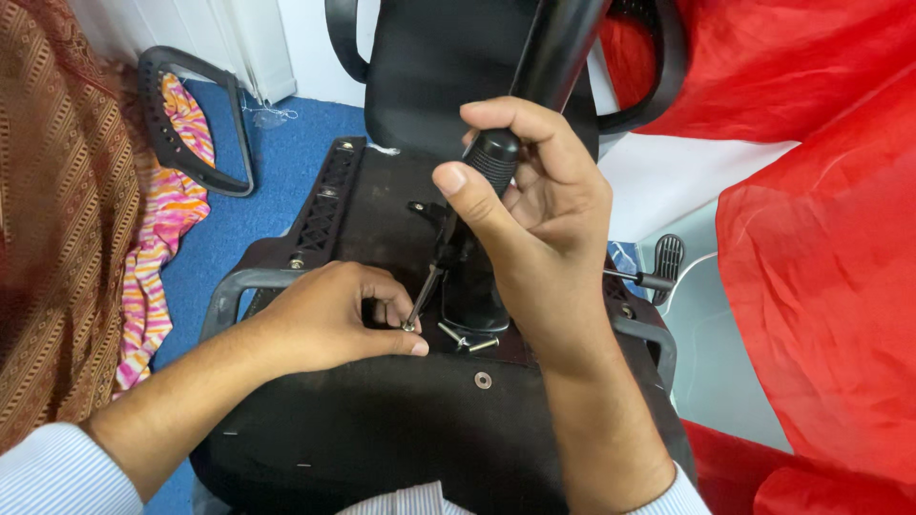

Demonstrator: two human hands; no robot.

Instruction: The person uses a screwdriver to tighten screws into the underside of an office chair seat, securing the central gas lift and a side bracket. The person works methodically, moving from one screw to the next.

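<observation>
- Blue carpet (286,162) shows at upper left; red cloth (821,238) fills the right side.
- Centre frame, an upturned black chair seat (382,429) lies bottom-up.
- Right hand (544,205), clenched, grasps a screwdriver (468,205) by its black handle, shaft slanting down-left.
- Left hand (334,319) pinches a screw (408,326) at the tip, touching the seat.
- Loose bolts (468,339) lie just beside it.

Black-handled screwdriver (458,224) in my grip, tilted, tip down at screw (408,326) on upturned black chair seat underside (382,429). Two loose bolts (468,339) lie just beside tip.
</observation>
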